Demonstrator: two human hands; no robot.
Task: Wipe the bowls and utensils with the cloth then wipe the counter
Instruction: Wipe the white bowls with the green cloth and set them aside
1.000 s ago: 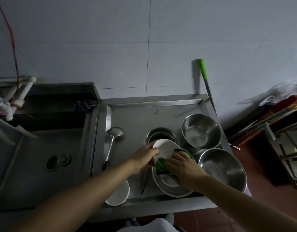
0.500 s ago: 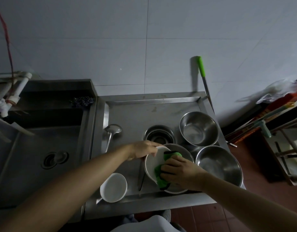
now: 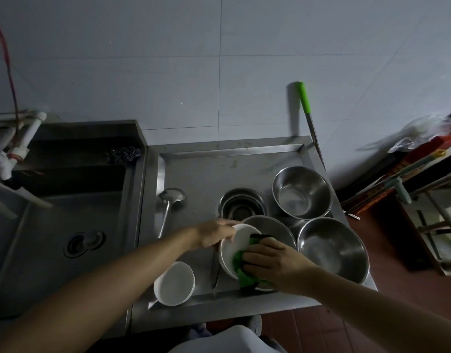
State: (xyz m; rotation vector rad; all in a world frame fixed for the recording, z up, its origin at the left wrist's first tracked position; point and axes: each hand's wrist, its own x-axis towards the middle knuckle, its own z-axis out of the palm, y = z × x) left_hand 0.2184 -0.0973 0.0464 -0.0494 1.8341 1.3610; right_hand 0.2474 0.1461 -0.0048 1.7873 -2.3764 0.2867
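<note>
Here the green cloth (image 3: 241, 263) lies under the right hand (image 3: 272, 263), inside the white bowl (image 3: 233, 248).

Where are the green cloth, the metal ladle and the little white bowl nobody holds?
green cloth (image 3: 238, 259): head view, its left fold.
metal ladle (image 3: 172, 195): head view, its scoop.
little white bowl (image 3: 174, 284): head view, its inside.

The scene is dim and bluish, with soft noise throughout. Faint highlights gleam inside the round stainless-steel mixing bowls (image 3: 302, 192) right of the dark sunken steel sink (image 3: 66, 225), whose basin is deeply shadowed. Wide-angle distortion bends the edges; the forearms nearest the camera look blurred.
</note>
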